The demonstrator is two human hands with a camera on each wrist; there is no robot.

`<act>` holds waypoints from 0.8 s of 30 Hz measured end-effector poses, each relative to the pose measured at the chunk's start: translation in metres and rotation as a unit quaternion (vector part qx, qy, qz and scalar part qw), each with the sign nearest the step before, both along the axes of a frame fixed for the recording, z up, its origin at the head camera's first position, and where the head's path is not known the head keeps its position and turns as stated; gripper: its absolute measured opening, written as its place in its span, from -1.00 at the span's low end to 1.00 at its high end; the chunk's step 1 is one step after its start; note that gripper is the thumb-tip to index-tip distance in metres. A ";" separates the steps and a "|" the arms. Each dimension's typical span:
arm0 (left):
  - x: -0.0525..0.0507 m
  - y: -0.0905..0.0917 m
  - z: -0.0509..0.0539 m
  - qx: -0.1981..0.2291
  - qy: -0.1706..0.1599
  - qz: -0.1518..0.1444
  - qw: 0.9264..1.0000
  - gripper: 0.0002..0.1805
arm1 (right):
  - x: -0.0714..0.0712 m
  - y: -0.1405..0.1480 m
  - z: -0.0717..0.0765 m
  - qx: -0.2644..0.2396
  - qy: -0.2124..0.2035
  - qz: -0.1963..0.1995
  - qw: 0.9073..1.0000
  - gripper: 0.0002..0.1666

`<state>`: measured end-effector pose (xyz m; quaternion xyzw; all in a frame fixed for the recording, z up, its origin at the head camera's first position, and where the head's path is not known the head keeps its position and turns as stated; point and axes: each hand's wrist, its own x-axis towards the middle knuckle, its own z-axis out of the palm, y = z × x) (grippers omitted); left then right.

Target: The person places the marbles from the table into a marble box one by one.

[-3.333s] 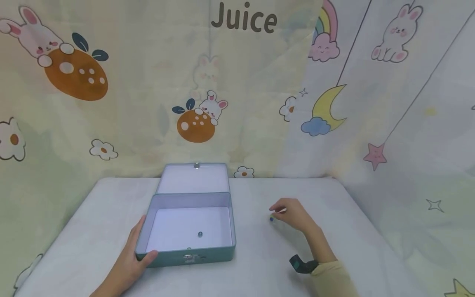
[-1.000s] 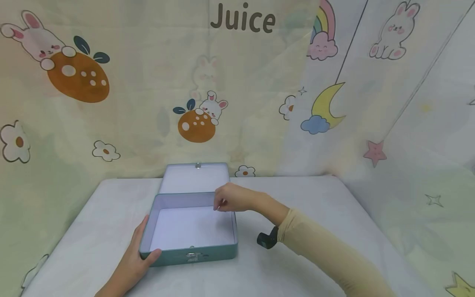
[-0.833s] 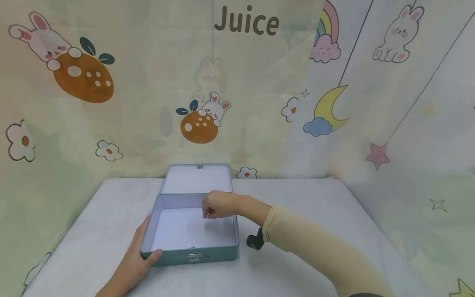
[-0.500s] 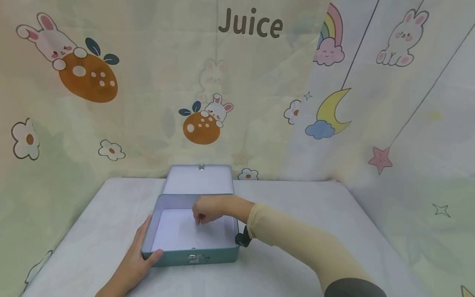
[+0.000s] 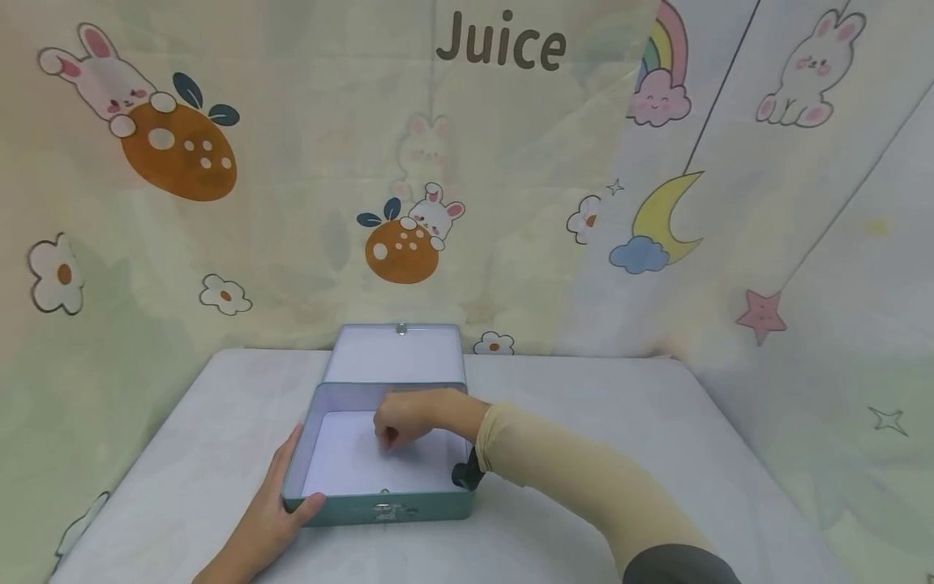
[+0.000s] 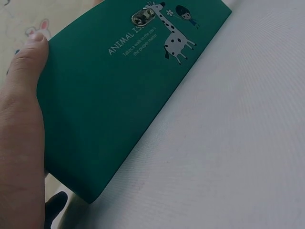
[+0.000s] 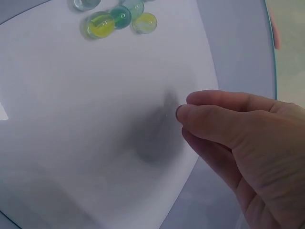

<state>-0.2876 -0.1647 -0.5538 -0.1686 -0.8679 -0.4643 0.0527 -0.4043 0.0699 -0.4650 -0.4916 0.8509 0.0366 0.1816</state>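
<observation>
In the head view a teal-rimmed tin box (image 5: 379, 509) stands with its white-lined lid (image 5: 397, 354) laid back. My left hand (image 5: 272, 519) grips its left front corner, thumb over the front edge; the left wrist view shows the green front with a printed giraffe and metal clasp. My right hand (image 5: 412, 418) reaches inside, above the white floor. Its thumb and fingertips pinch together; only a dark sliver shows at the tips in the right wrist view, apparently a small marble mostly hidden. Several green, yellow and clear marbles (image 7: 100, 25) lie clustered at that view's top.
A white cloth covers the table (image 5: 569, 422) around the box. Behind hangs a cartoon-printed curtain (image 5: 511, 203). A black wrist camera (image 5: 467, 472) under my right wrist hangs over the box's right wall.
My right hand has moved left from the table, where it pinched a blue-green marble, and down into the box. One marble on the box floor has left the head view. My left hand stays put.
</observation>
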 end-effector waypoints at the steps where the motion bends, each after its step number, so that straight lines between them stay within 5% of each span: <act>1: 0.000 0.000 0.001 0.001 0.002 -0.001 1.000 0.04 | 0.000 0.000 -0.001 0.005 0.002 0.004 1.000 -0.94; 7: -0.003 0.004 0.001 -0.005 0.016 -0.003 1.000 0.06 | 0.002 0.007 -0.003 0.029 -0.001 0.006 1.000 -0.90; 14: -0.004 0.004 -0.001 -0.004 0.022 0.006 1.000 0.07 | -0.003 0.012 0.006 0.003 -0.035 -0.037 0.999 -0.75; 24: -0.004 -0.001 -0.005 -0.029 0.039 0.011 0.999 0.07 | -0.005 0.088 0.065 -0.152 -0.006 -0.148 0.977 -0.78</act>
